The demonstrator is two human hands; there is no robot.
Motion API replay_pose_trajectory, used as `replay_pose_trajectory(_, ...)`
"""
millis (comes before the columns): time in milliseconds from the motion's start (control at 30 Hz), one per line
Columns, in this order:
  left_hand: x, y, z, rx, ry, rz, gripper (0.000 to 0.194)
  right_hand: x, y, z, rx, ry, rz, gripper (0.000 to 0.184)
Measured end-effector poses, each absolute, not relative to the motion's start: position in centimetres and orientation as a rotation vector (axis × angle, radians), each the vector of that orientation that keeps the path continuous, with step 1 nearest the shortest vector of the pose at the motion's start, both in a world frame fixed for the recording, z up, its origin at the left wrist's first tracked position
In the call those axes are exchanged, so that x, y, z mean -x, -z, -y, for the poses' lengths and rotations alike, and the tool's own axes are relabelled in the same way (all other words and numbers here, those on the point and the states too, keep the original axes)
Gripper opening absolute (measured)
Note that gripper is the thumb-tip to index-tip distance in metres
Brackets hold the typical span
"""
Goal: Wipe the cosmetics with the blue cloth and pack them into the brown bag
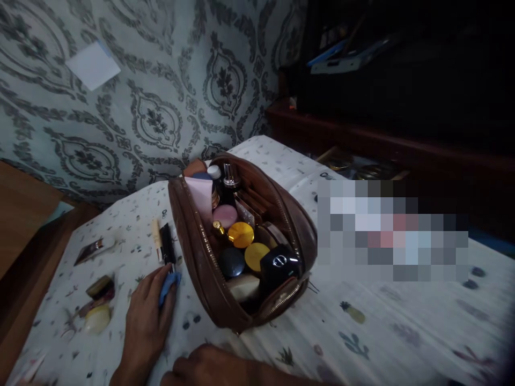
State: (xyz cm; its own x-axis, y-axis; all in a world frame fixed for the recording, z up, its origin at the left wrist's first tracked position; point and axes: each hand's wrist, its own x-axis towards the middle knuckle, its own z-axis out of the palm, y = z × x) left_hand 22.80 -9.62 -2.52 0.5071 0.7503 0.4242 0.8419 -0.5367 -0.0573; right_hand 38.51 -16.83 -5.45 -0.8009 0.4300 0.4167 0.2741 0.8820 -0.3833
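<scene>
My left hand (148,308) rests on the patterned cloth, left of the brown bag, with a small blue cloth (169,286) between thumb and fingers. Its fingertips reach the lower end of a slim black tube (168,241). Beside that tube lies a beige one (156,236). Low in the view, my right hand (201,367) is curled in front of the bag; what its fingers hold, if anything, is hidden. The brown bag (193,262) stands unzipped, holding several cosmetics, among them a gold round lid (241,235), a pink round item (225,216) and a black case (279,268).
Further left lie a dark flat tube (89,251), a small dark-topped container (100,288) and a pale yellow round one (97,319). A blurred-out patch covers the right side. Behind are a patterned wall (156,118) and dark wooden furniture (341,128).
</scene>
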Motion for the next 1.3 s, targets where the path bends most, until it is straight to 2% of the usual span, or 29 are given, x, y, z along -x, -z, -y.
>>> replay_pose_trajectory(200, -23.3, 2.3, 9.7, 2.543, 0.583, 1.413, 0.031, -39.9, 3.2, 17.6, 0.575, -0.172, 2.482, 0.011)
replay_pose_trajectory(433, -23.6, 2.3, 9.9, 2.531, 0.713, 1.594, 0.042, -40.6, 1.5, 17.4, 0.610, -0.208, 2.647, 0.008)
replay_pose_trajectory(700, -24.0, 1.6, 9.9, 2.370, 0.747, 1.913, 0.025, -40.2, 1.7, 17.5, 0.668, -0.114, 2.682, 0.010)
replay_pose_trajectory(767, -24.3, 1.2, 9.9, 2.331, 0.715, 2.012, 0.021, -40.1, 1.8, 17.5, 0.676, -0.087, 2.676, 0.010)
replay_pose_trajectory(1000, -25.3, 0.4, 9.9, 2.256, 0.415, 2.031, 0.040, -39.9, 2.0, 17.4, 0.681, -0.045, 2.664, 0.017)
replay_pose_trajectory(1300, -25.3, 0.3, 9.7, 2.240, 0.372, 2.105, 0.030, -39.9, 1.6, 17.4, 0.717, -0.075, 2.726, 0.015)
